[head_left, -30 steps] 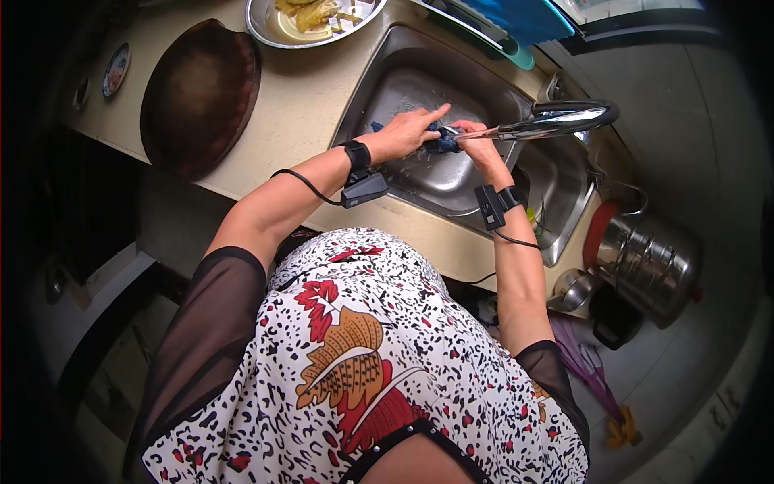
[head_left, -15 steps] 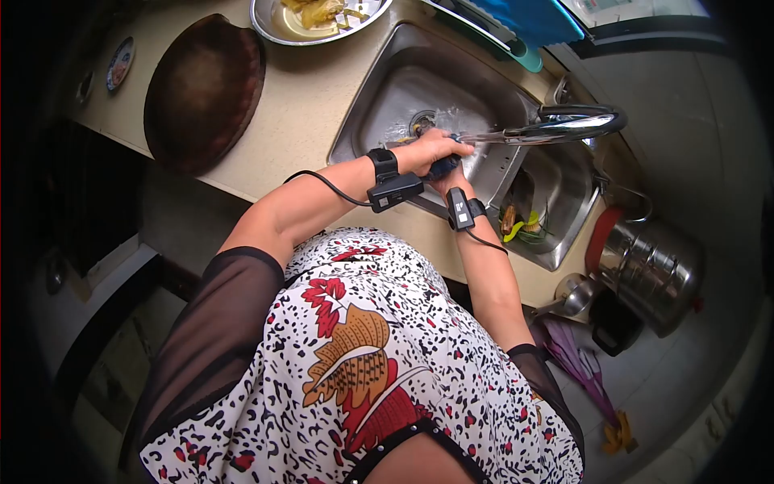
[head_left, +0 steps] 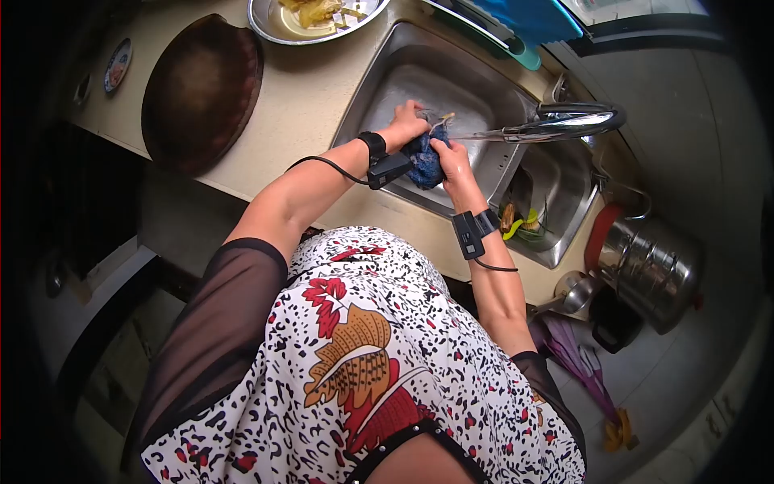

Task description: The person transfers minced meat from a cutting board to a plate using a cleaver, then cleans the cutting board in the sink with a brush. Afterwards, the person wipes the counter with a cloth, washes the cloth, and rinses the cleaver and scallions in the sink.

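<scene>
Over the large steel sink basin (head_left: 403, 81), a wet dark blue cloth (head_left: 425, 164) hangs between my two hands. My right hand (head_left: 454, 164) is closed on its right side, thumb on top. My left hand (head_left: 409, 121) holds its upper left edge with curled fingers, partly hidden by the cloth. A pale yellowish bit lies at the cloth's far end. The chrome faucet (head_left: 556, 125) reaches over the basin from the right, its spout end just beyond my right hand.
A round dark wooden board (head_left: 201, 97) and a metal bowl of yellowish food (head_left: 278, 34) sit on the left counter, with a small plate (head_left: 118, 66). Vegetable scraps (head_left: 528, 226) lie in the smaller basin. A ladle (head_left: 574, 292) and steel pot (head_left: 657, 266) are at right.
My hands have come apart from their clasp around the cloth, which is now spread more. My left hand moved up and left. The drain is now hidden behind the hands and cloth.
</scene>
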{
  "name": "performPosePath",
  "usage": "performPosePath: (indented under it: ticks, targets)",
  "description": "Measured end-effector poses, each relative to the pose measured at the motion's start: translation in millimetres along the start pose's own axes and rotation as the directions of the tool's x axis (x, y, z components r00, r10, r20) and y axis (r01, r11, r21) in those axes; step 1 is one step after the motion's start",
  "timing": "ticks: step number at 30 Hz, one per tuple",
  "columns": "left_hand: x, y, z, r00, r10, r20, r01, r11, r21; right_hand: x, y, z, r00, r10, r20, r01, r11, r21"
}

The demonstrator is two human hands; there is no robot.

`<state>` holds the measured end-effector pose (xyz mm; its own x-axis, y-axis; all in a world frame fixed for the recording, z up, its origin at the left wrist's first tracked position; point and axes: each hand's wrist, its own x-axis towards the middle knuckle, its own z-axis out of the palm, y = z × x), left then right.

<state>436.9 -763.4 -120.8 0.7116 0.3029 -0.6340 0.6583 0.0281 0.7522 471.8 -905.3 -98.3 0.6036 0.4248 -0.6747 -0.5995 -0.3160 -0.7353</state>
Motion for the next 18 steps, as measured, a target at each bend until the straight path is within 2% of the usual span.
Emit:
performPosePath:
  ticks: [2,3,6,7,8,10,13,16,17,18]
  targets:
    - [7,-10,-3,0.987,0.142,0.081,-0.123,0.971,-0.205,-3,-5,-3,1.000,0.005,0.018,-0.003,0.993,-0.119]
    - [-1,-5,-7,0.964,0.144,0.223,-0.078,0.956,-0.281,-4,-7,-5,1.000,0.007,0.026,-0.002,0.984,-0.178]
    - [-13,5,-14,0.892,0.061,0.448,0.030,0.980,-0.195,10,2,-31,0.991,-0.116,-0.068,0.082,0.921,-0.380]
    - [-20,13,-19,0.910,-0.126,0.396,0.140,0.990,-0.006,3,-6,-34,0.964,-0.212,-0.161,0.110,0.867,-0.485]
    - [-18,8,-20,0.921,-0.110,0.373,0.118,0.993,0.001,11,3,-44,0.914,-0.350,-0.206,0.178,0.801,-0.572]
    - [-17,-3,-22,0.941,-0.079,0.328,0.077,0.997,0.018,17,8,-60,0.885,-0.393,-0.250,0.216,0.822,-0.526]
    - [-23,5,-27,0.923,-0.157,0.352,0.179,0.983,-0.032,27,20,-76,0.873,-0.427,-0.234,0.299,0.849,-0.435]
    - [-15,1,-21,0.933,0.038,0.359,-0.002,0.995,-0.099,35,30,-74,0.918,-0.364,-0.155,0.305,0.901,-0.309]
    - [-13,1,-15,0.942,0.112,0.315,-0.077,0.990,-0.121,35,34,-70,0.960,-0.186,-0.208,0.161,0.978,-0.132]
    - [-14,4,-8,0.947,0.191,0.259,-0.182,0.981,-0.061,12,12,-43,0.974,0.003,-0.226,0.009,0.999,0.053]
